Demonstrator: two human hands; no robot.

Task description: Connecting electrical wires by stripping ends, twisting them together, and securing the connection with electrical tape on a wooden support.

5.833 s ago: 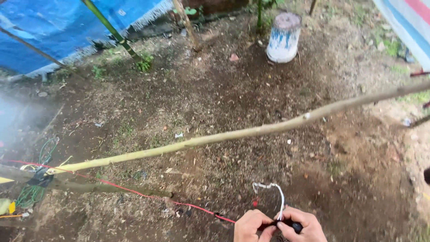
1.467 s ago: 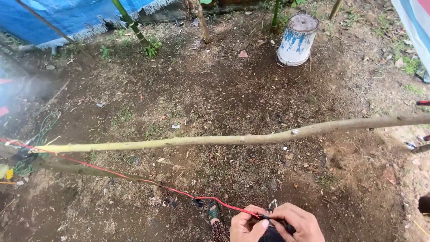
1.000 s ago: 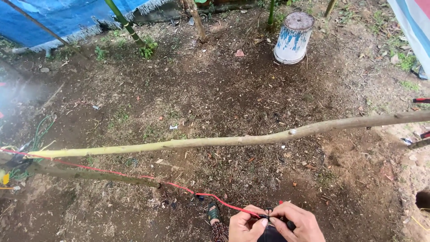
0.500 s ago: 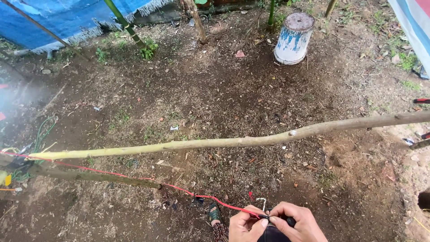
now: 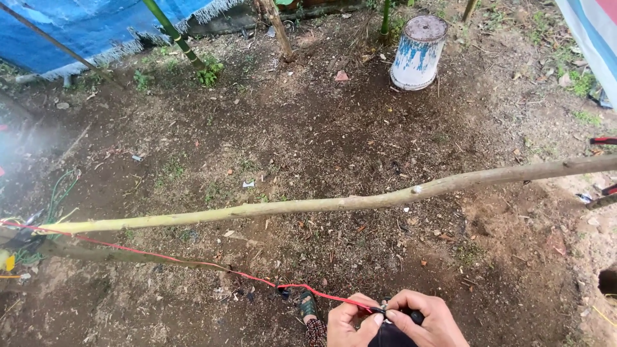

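One long peeled wooden pole (image 5: 334, 204) spans the bare dirt ground (image 5: 321, 135) from left edge to right edge, its long axis near horizontal, well above the hands. Below it, a thin red cord (image 5: 193, 264) runs from the far left down and rightward to the grip, so it lies left of both hands. The left hand (image 5: 350, 320) is nearer along that line and pinches the cord's end; the right hand (image 5: 432, 318) is closed on a small dark tool (image 5: 414, 315) touching the same spot. An upturned white bucket (image 5: 419, 53) stands far off.
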